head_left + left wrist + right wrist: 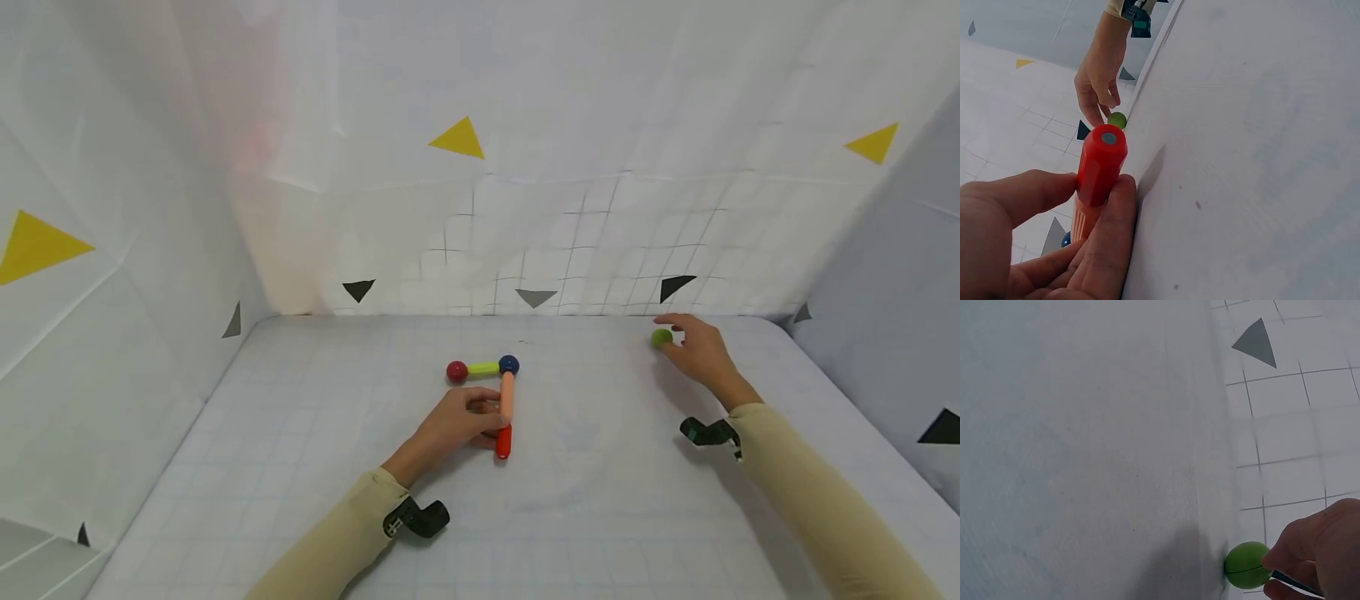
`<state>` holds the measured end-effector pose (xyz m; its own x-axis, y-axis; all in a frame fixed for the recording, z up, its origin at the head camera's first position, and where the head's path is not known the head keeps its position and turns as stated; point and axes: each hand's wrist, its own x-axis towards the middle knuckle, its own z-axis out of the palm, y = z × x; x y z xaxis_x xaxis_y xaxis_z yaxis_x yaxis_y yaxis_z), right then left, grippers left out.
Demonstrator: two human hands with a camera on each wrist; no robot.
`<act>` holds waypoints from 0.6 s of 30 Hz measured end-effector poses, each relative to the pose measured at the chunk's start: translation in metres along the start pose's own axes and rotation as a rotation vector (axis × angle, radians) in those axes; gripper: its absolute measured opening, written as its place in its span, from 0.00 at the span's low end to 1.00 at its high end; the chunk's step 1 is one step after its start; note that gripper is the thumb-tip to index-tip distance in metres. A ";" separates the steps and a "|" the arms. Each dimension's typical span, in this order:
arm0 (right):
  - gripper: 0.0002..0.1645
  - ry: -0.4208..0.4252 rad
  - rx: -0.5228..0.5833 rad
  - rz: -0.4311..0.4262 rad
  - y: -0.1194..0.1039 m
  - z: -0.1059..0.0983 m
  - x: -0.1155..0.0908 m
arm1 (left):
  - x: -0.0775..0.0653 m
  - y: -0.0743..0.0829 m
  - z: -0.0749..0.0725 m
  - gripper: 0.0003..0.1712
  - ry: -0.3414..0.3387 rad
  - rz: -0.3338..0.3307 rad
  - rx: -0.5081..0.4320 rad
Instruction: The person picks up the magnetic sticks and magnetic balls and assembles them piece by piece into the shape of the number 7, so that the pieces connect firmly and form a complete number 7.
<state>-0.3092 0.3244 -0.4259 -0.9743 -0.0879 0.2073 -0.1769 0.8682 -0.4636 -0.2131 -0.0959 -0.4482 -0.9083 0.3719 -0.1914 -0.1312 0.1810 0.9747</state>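
Observation:
My left hand (461,417) pinches a red magnetic rod (1099,169) between thumb and fingers, its flat end with a grey metal disc towards the left wrist camera. In line with it, an orange rod (507,392) runs away from me to a dark blue ball (508,364). From that ball a yellow-green rod (483,368) leads left to a red ball (457,372). Far to the right, my right hand (699,350) holds a green ball (662,337) at its fingertips, near the table's back edge. In the right wrist view the thumb tip overlaps the ball's side.
The white table (585,500) meets a white cloth wall (600,208) at the back, with side walls left and right. Yellow, black and grey triangles mark the cloth. Each sleeve carries a dark wrist camera (416,517).

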 end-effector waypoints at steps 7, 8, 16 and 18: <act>0.27 -0.060 0.007 0.029 0.004 -0.002 0.002 | 0.002 -0.001 0.000 0.27 0.000 0.004 0.003; 0.27 -0.062 0.008 0.027 0.005 -0.002 0.003 | 0.002 -0.001 0.000 0.27 0.001 0.006 0.008; 0.24 -0.068 0.034 0.039 0.012 0.000 0.004 | 0.001 -0.003 -0.002 0.27 0.020 0.027 0.103; 0.23 -0.073 0.042 0.058 0.013 0.000 0.005 | 0.001 -0.003 -0.002 0.27 0.020 0.025 0.103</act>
<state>-0.3159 0.3351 -0.4310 -0.9904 -0.0750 0.1161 -0.1241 0.8516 -0.5092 -0.2142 -0.0978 -0.4511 -0.9188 0.3594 -0.1633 -0.0675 0.2646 0.9620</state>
